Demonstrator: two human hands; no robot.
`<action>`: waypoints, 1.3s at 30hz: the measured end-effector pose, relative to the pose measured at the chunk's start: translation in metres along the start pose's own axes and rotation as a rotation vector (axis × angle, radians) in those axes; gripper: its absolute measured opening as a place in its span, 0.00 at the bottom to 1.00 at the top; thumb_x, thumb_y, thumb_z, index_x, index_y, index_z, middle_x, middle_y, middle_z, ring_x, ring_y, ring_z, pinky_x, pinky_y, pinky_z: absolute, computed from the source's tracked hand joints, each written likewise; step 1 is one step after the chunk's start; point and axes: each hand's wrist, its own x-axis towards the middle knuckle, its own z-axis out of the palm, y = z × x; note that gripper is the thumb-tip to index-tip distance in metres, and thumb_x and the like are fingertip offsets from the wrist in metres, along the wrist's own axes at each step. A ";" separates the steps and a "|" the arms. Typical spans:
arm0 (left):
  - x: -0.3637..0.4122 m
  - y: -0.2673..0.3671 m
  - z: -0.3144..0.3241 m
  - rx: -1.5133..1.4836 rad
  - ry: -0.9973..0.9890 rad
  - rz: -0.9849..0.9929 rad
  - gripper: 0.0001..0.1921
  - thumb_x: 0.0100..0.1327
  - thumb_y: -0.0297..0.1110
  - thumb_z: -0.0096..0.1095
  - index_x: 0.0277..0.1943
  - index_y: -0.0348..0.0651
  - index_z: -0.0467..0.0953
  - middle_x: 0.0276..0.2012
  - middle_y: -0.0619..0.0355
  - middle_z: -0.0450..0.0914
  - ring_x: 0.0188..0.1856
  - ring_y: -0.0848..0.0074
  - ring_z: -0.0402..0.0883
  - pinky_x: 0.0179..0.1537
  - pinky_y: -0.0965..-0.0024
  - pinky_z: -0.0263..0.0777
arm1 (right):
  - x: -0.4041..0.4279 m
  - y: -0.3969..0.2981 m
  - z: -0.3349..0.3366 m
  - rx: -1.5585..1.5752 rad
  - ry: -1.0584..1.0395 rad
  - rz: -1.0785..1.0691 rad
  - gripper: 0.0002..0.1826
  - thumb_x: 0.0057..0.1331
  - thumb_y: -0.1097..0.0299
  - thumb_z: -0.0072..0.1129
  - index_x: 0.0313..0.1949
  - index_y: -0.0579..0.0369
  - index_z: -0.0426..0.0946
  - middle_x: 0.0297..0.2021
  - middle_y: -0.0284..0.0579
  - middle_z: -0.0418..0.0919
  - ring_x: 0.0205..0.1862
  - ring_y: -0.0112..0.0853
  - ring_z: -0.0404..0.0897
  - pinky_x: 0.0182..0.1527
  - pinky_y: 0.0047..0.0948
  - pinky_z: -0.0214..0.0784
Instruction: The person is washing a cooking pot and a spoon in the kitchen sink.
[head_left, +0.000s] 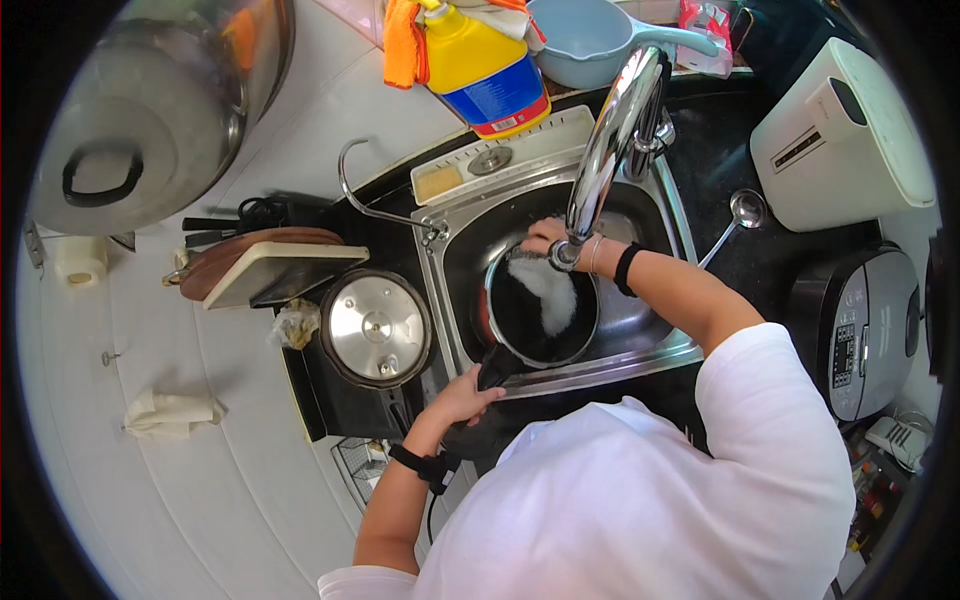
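Note:
A dark-bottomed pot (517, 300) with a silvery rim sits tilted in the stainless steel sink (637, 315), white foam (555, 296) spread over its inside. Its black handle (495, 366) points toward me, and my left hand (465, 397) is closed around it. At the far rim is my right hand (546, 232), fingers curled over a greyish scouring pad (529, 254) that is mostly hidden beneath them. The chrome faucet (607, 142) arches above my right wrist and covers part of that hand.
Left of the sink lies a metal pressure cooker lid (377, 328), near upright cutting boards (289, 270). A yellow jug (480, 67) and a blue-grey dipper (581, 37) stand behind. To the right are a ladle (746, 210), a white bin (832, 150) and a rice cooker (862, 330).

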 end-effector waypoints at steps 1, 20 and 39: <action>-0.001 0.001 0.000 -0.003 -0.002 -0.002 0.26 0.59 0.40 0.62 0.54 0.35 0.61 0.15 0.59 0.69 0.12 0.78 0.69 0.14 0.74 0.62 | -0.005 0.000 0.002 -0.022 0.033 0.127 0.16 0.58 0.72 0.48 0.46 0.45 0.72 0.46 0.41 0.71 0.48 0.44 0.71 0.51 0.42 0.64; -0.008 -0.003 0.008 -0.125 0.011 -0.009 0.22 0.60 0.39 0.60 0.52 0.39 0.64 0.14 0.62 0.67 0.11 0.79 0.67 0.13 0.73 0.61 | 0.026 -0.133 0.023 0.676 0.107 0.260 0.16 0.47 0.71 0.65 0.35 0.54 0.70 0.32 0.46 0.70 0.37 0.45 0.72 0.40 0.39 0.65; -0.005 -0.003 0.013 -0.102 0.093 -0.010 0.27 0.58 0.41 0.62 0.55 0.37 0.63 0.15 0.58 0.70 0.12 0.75 0.70 0.14 0.72 0.64 | 0.067 -0.047 0.017 0.194 0.287 0.399 0.15 0.48 0.77 0.58 0.37 0.47 0.75 0.38 0.40 0.71 0.42 0.43 0.69 0.45 0.36 0.65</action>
